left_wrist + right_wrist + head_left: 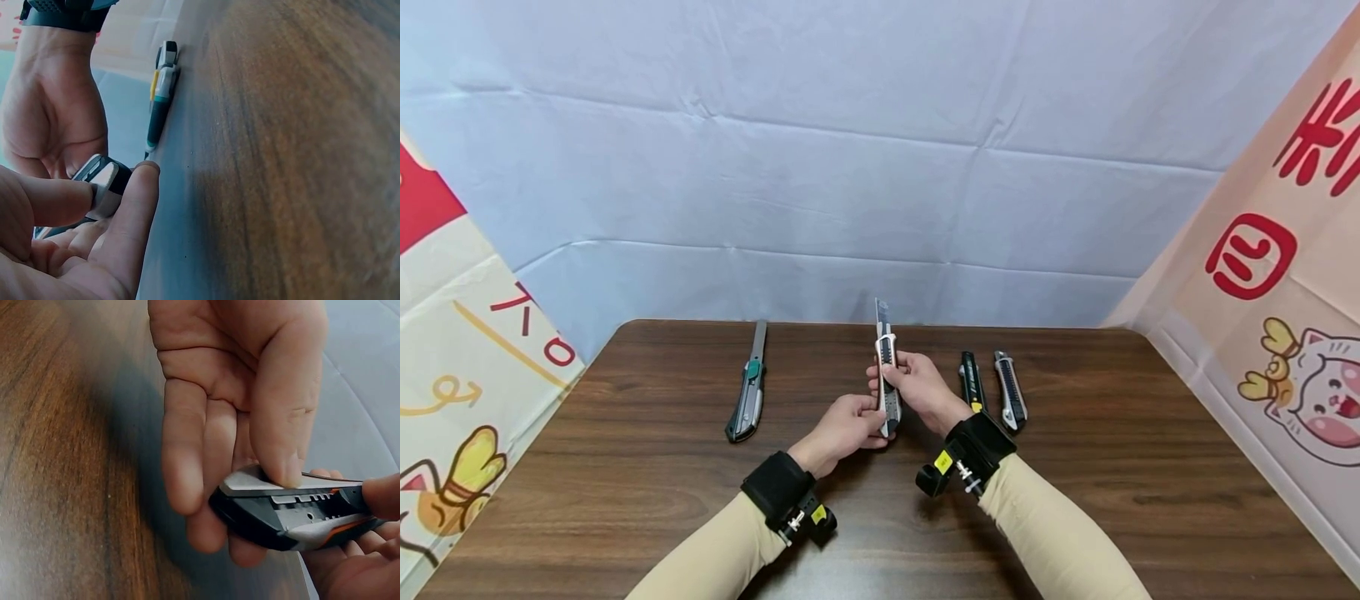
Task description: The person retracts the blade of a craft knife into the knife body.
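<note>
Both grips clenched on utility knife [887,379]: left hand [842,429] steadies butt end, right hand [921,387] wraps body, thumb near slider. Knife above bench [625,467] centre, blade out toward 12 o'clock, away from person. Green knife [747,392] at 10 o'clock.

Beige sleeves [1045,533], seemingly black wrist straps [772,485]

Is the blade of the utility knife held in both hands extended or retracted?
Extended. In the head view a grey blade sticks out past the far end of the utility knife, which the left hand and right hand hold above the table.
</note>
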Action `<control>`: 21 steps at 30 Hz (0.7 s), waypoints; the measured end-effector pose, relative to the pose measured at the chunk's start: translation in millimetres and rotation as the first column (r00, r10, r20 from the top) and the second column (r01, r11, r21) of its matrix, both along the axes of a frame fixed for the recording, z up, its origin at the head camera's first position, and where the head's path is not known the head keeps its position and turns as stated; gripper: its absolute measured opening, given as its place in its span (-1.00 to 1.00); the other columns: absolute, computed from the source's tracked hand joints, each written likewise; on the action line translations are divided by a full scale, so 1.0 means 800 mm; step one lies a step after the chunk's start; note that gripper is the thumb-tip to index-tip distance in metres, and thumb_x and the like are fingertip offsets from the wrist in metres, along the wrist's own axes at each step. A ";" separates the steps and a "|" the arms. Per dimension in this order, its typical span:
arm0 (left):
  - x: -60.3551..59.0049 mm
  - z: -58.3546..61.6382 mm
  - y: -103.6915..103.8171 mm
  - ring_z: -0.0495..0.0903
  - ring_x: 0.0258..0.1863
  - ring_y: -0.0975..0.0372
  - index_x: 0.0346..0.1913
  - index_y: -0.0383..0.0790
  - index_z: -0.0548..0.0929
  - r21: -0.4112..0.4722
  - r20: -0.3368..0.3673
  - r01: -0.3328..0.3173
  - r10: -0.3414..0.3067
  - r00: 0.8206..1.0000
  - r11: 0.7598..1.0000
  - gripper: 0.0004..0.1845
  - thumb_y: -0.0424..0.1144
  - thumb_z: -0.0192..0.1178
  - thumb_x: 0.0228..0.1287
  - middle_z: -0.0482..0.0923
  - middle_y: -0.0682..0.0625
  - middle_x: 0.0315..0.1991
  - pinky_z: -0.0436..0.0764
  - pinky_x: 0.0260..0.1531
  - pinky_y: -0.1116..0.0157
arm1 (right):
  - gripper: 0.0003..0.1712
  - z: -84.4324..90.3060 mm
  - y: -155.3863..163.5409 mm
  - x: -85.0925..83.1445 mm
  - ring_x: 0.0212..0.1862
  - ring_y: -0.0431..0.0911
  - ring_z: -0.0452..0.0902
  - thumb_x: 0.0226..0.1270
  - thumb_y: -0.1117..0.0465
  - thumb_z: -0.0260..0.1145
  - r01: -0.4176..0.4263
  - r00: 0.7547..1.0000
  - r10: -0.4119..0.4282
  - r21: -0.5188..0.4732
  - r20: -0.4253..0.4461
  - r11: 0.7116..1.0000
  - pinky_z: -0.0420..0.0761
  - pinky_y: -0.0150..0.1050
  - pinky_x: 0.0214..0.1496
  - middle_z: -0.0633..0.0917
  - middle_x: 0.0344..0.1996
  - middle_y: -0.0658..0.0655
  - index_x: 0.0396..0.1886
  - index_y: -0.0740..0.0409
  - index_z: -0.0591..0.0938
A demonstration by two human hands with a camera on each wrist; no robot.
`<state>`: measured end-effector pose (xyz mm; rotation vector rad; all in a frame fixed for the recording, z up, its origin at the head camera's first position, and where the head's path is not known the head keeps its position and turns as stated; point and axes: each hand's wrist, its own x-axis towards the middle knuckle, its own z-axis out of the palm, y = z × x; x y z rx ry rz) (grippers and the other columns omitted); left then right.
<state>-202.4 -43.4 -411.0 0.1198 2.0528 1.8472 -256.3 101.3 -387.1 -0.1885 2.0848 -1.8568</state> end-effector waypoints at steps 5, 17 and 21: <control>0.000 -0.002 -0.001 0.65 -0.26 0.25 0.11 -0.53 0.53 0.000 0.007 -0.003 0.003 1.000 1.000 -0.69 -0.40 -0.06 0.47 0.62 -0.22 -0.11 0.73 -0.14 0.30 | -0.60 -0.001 -0.001 0.001 -0.12 -0.14 0.66 0.54 0.34 0.01 -0.006 1.000 0.006 0.010 -0.004 1.000 0.64 -0.20 0.11 0.61 0.11 0.39 0.28 0.40 0.40; 0.000 -0.002 -0.004 0.67 -0.20 0.21 0.14 -0.50 0.52 -0.001 0.006 0.003 -0.003 1.000 1.000 -0.68 -0.37 -0.06 0.48 0.61 -0.25 -0.06 0.73 -0.12 0.27 | -0.58 -0.001 -0.003 0.000 -0.11 -0.15 0.65 0.55 0.34 -0.01 -0.020 1.000 0.020 -0.003 0.007 1.000 0.63 -0.23 0.11 0.57 0.15 0.43 0.30 0.42 0.36; 0.001 0.000 -0.006 0.69 -0.15 0.16 0.14 -0.49 0.52 0.001 0.010 0.008 -0.008 1.000 1.000 -0.67 -0.33 -0.06 0.50 0.59 -0.29 -0.01 0.72 -0.10 0.26 | -0.58 0.000 0.001 -0.001 -0.04 -0.09 0.65 0.55 0.33 -0.02 -0.027 1.000 0.027 -0.050 0.005 0.998 0.64 -0.20 0.13 0.54 0.19 0.43 0.32 0.38 0.34</control>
